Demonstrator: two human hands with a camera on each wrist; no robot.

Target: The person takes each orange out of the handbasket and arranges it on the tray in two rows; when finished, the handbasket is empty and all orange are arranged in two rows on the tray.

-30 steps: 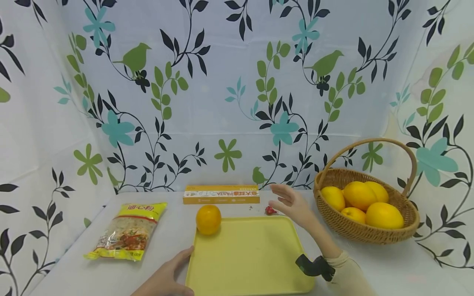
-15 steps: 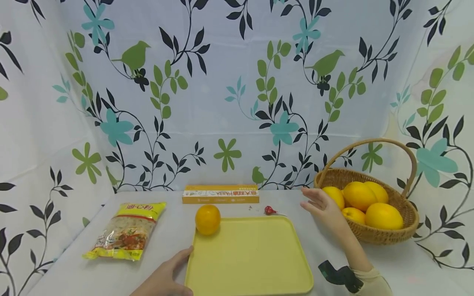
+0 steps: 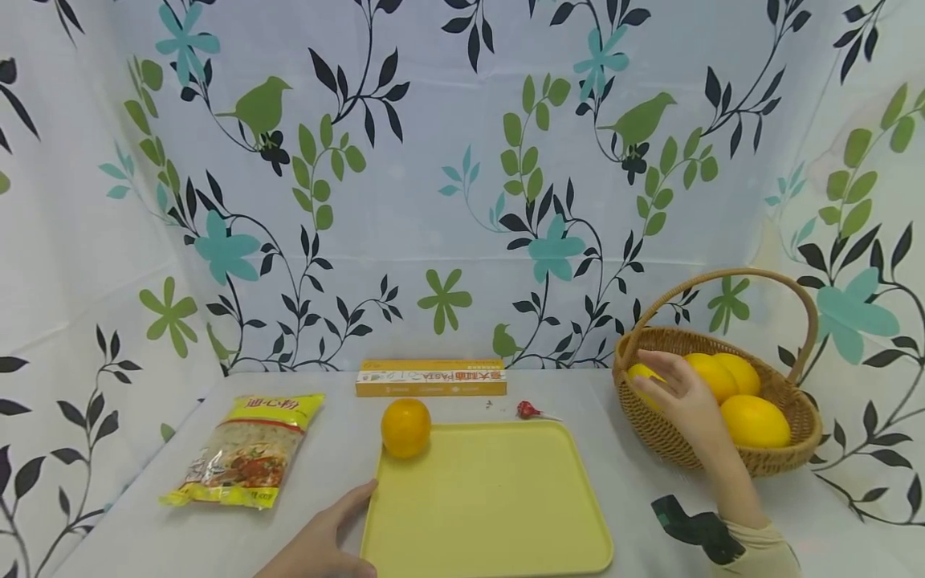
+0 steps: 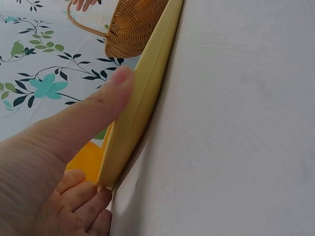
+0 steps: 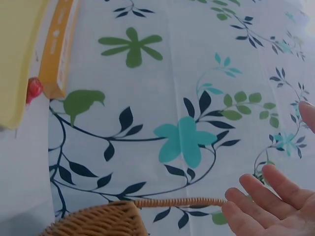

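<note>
My left hand [image 3: 325, 538] rests at the left edge of a yellow tray [image 3: 491, 506]; in the left wrist view the extended thumb [image 4: 98, 103] lies against its side, and fingertips touch the rim near a corner. An orange [image 3: 406, 429] sits on the tray's far left corner. Over the left part of a wicker basket [image 3: 650, 437] is my right hand [image 3: 686, 397], fingers loosely extended and holding nothing. Several round yellow-orange fruits [image 3: 755, 421] fill the basket, some partly hidden by that hand. In the right wrist view, the right fingers [image 5: 275, 196] overlap the basket handle [image 5: 182, 202].
A yellow pasta box [image 3: 431, 378] stands behind the tray. Beside the tray's far edge lies a small red-wrapped lollipop [image 3: 527, 410]. A plastic bag of pasta [image 3: 253, 449] is on the left of the white table. Patterned cloth [image 3: 462, 201] hangs behind.
My right hand has moved right, from above the lollipop to over the basket's left side. The left hand and the tray stay in place.
</note>
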